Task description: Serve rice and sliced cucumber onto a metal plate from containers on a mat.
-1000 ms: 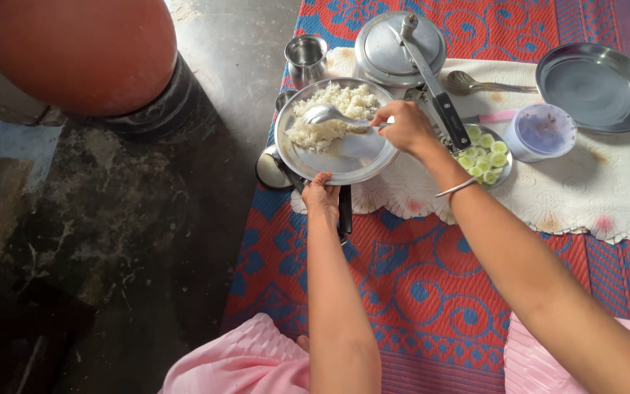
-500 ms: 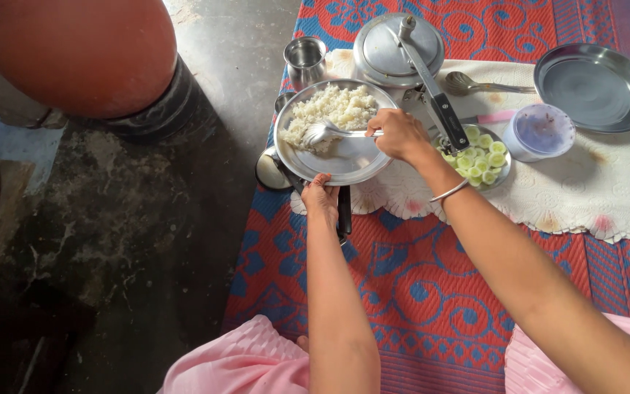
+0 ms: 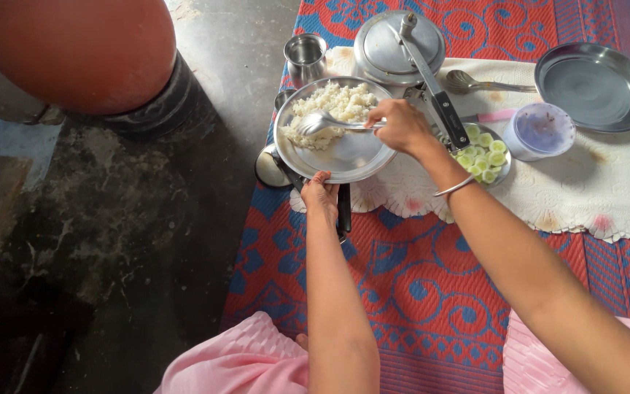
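A steel plate [image 3: 351, 157] holds a mound of white rice [image 3: 333, 108] on its far half. My left hand [image 3: 320, 195] grips the plate's near rim. My right hand [image 3: 401, 125] holds a steel spoon [image 3: 322, 121] by the handle, its bowl resting on the rice at the plate's left side. A black handle [image 3: 344, 208] of a pan under the plate sticks out beside my left wrist.
A pressure cooker lid [image 3: 397, 45] with a long handle lies behind the plate. A steel cup [image 3: 305, 57], a bowl of sliced green vegetable [image 3: 484, 152], a lidded plastic tub [image 3: 541, 130], an empty steel plate [image 3: 596, 84] and a second spoon [image 3: 475, 82] sit on the white cloth. A large clay pot [image 3: 74, 51] stands at left.
My right hand has swept the spoon across the rice, from the plate's middle toward its left side. The rice is heaped more on the far half. My left hand stays on the rim.
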